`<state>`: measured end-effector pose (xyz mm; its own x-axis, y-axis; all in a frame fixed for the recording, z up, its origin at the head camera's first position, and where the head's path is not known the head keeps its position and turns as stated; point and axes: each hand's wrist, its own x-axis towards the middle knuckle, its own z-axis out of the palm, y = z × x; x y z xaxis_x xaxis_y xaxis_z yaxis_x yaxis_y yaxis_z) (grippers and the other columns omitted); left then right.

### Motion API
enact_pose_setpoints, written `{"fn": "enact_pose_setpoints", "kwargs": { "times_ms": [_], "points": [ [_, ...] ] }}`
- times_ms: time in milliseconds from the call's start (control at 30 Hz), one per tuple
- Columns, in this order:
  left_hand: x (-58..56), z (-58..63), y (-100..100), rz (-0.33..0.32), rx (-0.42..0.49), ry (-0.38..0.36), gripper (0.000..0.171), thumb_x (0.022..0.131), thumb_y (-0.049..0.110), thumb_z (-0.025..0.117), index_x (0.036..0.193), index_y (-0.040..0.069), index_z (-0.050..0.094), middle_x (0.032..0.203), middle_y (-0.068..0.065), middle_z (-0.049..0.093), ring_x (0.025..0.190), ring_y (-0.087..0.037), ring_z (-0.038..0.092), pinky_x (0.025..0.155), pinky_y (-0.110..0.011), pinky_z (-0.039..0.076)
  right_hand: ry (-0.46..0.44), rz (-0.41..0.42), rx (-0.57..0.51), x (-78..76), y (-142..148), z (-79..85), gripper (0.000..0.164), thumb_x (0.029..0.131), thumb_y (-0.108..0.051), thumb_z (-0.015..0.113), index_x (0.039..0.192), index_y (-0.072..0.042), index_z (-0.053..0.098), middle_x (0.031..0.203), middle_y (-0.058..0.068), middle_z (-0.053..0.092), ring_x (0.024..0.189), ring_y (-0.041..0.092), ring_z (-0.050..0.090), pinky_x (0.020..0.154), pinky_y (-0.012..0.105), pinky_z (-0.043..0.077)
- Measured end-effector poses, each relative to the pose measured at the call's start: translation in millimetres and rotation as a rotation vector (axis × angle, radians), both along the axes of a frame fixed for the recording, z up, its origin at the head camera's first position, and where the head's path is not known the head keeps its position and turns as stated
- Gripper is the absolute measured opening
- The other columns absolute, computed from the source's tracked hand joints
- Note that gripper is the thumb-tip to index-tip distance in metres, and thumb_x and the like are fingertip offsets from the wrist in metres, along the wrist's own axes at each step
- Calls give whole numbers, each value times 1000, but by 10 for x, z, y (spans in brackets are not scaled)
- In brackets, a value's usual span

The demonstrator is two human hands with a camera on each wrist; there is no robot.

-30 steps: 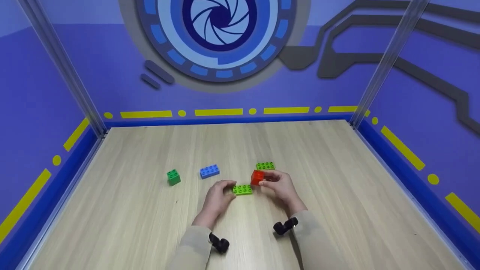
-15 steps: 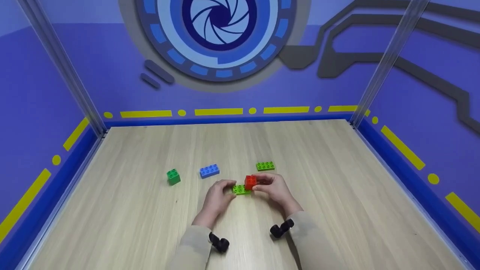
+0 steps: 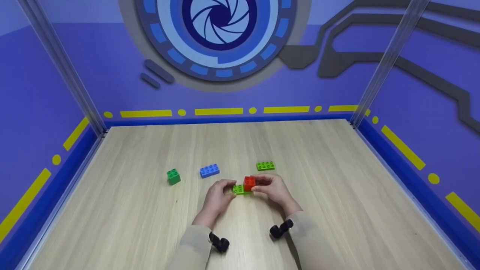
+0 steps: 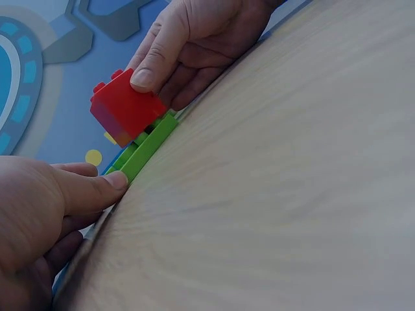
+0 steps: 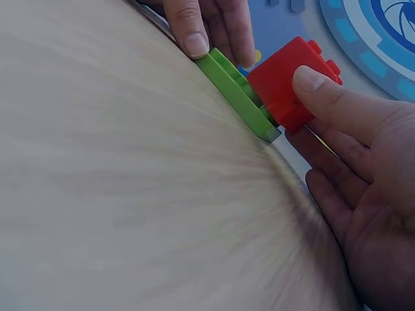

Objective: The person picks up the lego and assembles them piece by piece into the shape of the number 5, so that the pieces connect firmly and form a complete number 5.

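Note:
In the head view my left hand [image 3: 216,198] pinches the left end of a flat light-green toy brick [image 3: 237,189] lying on the table. My right hand [image 3: 276,190] holds a red two-by-two brick [image 3: 249,183] between thumb and fingers, over the right part of the light-green brick. The left wrist view shows the red brick [image 4: 126,107] slightly tilted, its lower edge right at the studs of the green brick [image 4: 154,146]. From the right wrist, a gap with green studs shows under part of the red brick [image 5: 279,81].
Behind the hands lie a blue brick [image 3: 209,171] and a second flat light-green brick [image 3: 265,165]. A dark-green brick [image 3: 173,177] stands further left. Purple-blue panels [image 3: 225,97] wall the wooden table [image 3: 131,210] at the back and both sides.
My right hand has brought the red brick leftward and down from beside the light-green brick to over its right part. The left hand keeps its place.

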<state>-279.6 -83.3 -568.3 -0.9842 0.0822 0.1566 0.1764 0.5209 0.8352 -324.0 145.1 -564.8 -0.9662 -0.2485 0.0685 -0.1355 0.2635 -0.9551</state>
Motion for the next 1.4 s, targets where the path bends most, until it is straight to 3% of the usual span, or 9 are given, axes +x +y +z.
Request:
{"fn": "enact_pose_setpoints", "kwargs": {
  "times_ms": [333, 633, 933, 1200, 1400],
  "points": [
    [-10, -10, -4, -3, 1, -14, 41, 88, 4, 77, 128, 9, 70, 132, -12, 69, 129, -34, 61, 115, -51, 47, 28, 47, -13, 0, -1, -18, 41, 83, -11, 86, 121, -3, 75, 119, 15, 76, 108, 19, 73, 92, 20, 57],
    [-3, 1, -7, -5, 3, -25, 40, 89, 4, 76, 129, 10, 70, 133, -12, 68, 131, -33, 59, 116, -50, 46, 23, 56, 1, 17, -37, 10, 40, 86, -6, 82, 124, 0, 73, 121, 19, 75, 110, 24, 72, 90, 17, 57],
    [-10, -8, 2, -3, 1, -9, 40, 88, 4, 77, 128, 9, 70, 131, -12, 69, 129, -34, 61, 116, -50, 46, 33, 56, 43, 27, -39, 19, 38, 89, -5, 79, 125, 1, 72, 122, 20, 74, 113, 31, 71, 100, 39, 59],
    [-2, 3, 0, -7, -1, -3, 40, 88, 3, 76, 127, 8, 70, 130, -13, 70, 128, -34, 61, 115, -51, 47, 27, 62, 80, 20, -25, 22, 38, 88, -13, 81, 125, -4, 73, 122, 16, 75, 113, 28, 71, 103, 46, 57],
    [-12, 5, -1, -10, 8, 0, 39, 88, 3, 76, 127, 8, 71, 130, -13, 70, 128, -35, 61, 114, -51, 47, 34, 65, 103, 15, -33, 37, 37, 88, -13, 81, 123, -5, 74, 122, 15, 75, 112, 27, 72, 102, 44, 58]
  ]
}}
